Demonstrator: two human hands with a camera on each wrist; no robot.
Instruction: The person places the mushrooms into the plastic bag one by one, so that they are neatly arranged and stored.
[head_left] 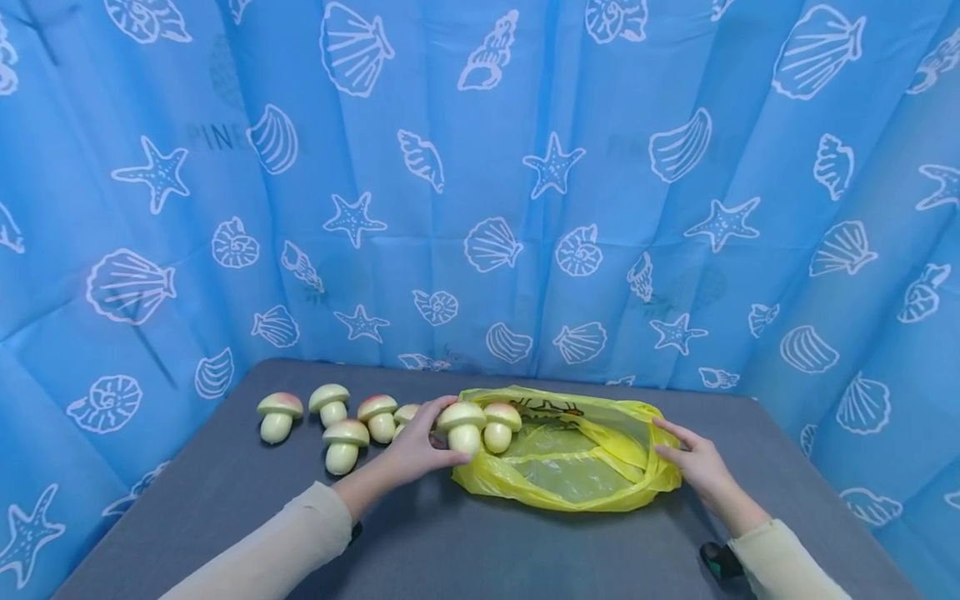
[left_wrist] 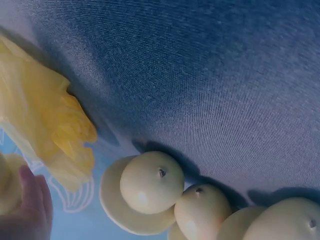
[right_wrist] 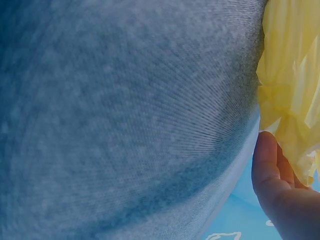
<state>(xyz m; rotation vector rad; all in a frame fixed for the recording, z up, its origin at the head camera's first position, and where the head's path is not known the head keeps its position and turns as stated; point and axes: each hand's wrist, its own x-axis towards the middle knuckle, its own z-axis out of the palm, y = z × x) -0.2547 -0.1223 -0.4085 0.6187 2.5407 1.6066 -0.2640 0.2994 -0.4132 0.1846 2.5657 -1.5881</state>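
Lower centre, the left hand (head_left: 417, 447) grips a smooth, dome-capped mushroom (head_left: 462, 427) at the crinkled, thin yellow bag (head_left: 551, 497); the right hand (head_left: 703, 467) pinches its right rim. Rounded mushrooms (head_left: 343, 446) cluster lower left on the fabric-textured tabletop (head_left: 480, 554).

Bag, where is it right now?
In the head view, the bag lies right of centre on the table, between the left hand, which holds a mushroom, and the right hand, which grips its rim.

Dk grey cloth-covered tbl (head_left: 465, 550) across bottom of head-cam frame. On it: pale mushrooms (head_left: 343, 458), lower L; open yellow plastic bag (head_left: 555, 500), lower ctr-R.
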